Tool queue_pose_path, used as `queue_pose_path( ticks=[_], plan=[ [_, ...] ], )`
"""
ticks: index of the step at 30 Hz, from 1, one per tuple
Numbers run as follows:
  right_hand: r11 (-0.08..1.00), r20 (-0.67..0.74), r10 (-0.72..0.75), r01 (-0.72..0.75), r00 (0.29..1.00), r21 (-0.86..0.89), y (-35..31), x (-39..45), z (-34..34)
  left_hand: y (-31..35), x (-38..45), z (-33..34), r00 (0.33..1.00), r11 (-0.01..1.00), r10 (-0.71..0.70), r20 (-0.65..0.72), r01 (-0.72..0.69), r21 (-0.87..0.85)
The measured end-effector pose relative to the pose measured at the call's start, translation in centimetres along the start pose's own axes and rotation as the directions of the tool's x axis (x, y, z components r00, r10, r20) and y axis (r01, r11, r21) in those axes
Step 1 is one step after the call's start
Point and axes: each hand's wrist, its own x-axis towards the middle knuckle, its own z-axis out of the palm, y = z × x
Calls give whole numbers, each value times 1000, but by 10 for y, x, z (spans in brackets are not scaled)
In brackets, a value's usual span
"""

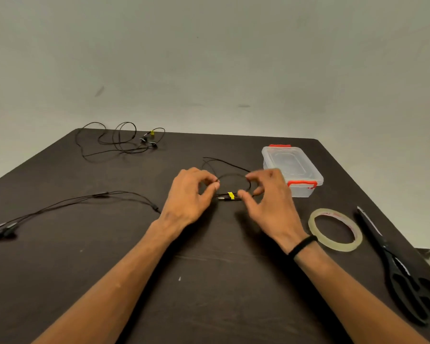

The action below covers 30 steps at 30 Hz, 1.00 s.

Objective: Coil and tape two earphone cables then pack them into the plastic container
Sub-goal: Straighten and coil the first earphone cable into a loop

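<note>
Closest to the camera are the two bare forearms coming up from the bottom edge over a dark brown table (209, 294), the right one with a thin black band (302, 245) at the wrist. Using the clear plastic container (292, 170) with the red clips as my landmark, lid on, sitting toward the far right of the table: both hands are just to its left, working one black earphone cable (233, 175).

The left hand (189, 194) has thumb and forefinger curled in and pinching the left side of a small loop of that cable. The right hand (268, 194), right beside the container and partly in front of it, pinches the other side of the loop, remaining fingers bent loosely. Between the two hands there's a little yellow tag (231, 195) on the cable near the plug. The rest of this cable trails off far to the left of the container, with its earbuds near the table's left edge.

The second cable (114, 142) lies loose and uncoiled well to the left of the container at the far corner.

Nearer than the container, toward the right edge, sits a roll of clear tape (335, 229), flat, and just right of that a pair of black scissors (397, 266), closed.
</note>
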Motion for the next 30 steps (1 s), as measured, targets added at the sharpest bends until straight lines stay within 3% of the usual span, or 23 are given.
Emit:
queue_pose_path(
  ticks=[3, 8, 12, 16, 19, 21, 23, 24, 26, 28, 30],
  plan=[
    [995, -109, 48, -57, 993, -80, -9, 16, 6, 0, 3, -2, 986, 979, -146, -79, 132, -158],
    [888, 54, 266, -223, 962, -403, -15, 14, 19, -15, 5, -15, 870, 890, -425, -251, 351, -290],
    [895, 75, 264, -215, 962, -391, -13, 18, 25, -30, 10, -30, 784, 855, -506, -360, 401, -328],
    [935, 141, 312, -278, 939, -219, -24, 34, 26, -34, 12, -41, 697, 824, -560, -448, 407, -395],
    [932, 100, 318, -292, 943, -213, -33, 37, 26, -27, 12, -48, 630, 806, -589, -506, 410, -428],
    [880, 58, 336, -292, 940, -376, -36, 31, 26, -19, 9, -55, 609, 896, -442, -658, 333, -294],
    [828, 80, 348, -267, 934, -493, -38, 26, 24, -8, 8, -57, 682, 996, -84, -727, 65, -54],
    [824, 107, 329, -230, 938, -518, -38, 26, 25, 0, 10, -54, 758, 996, 76, -647, -82, 20],
    [811, 152, 278, -146, 949, -567, -40, 30, 31, 14, 23, -37, 925, 970, 240, -295, -241, 31],
    [786, 152, 230, -91, 961, -612, -38, 33, 40, 20, 37, -6, 959, 962, 273, 72, -274, 3],
    [798, 166, 182, -46, 969, -601, -28, 38, 50, 19, 41, 22, 938, 974, 223, 265, -228, -14]
  ],
)
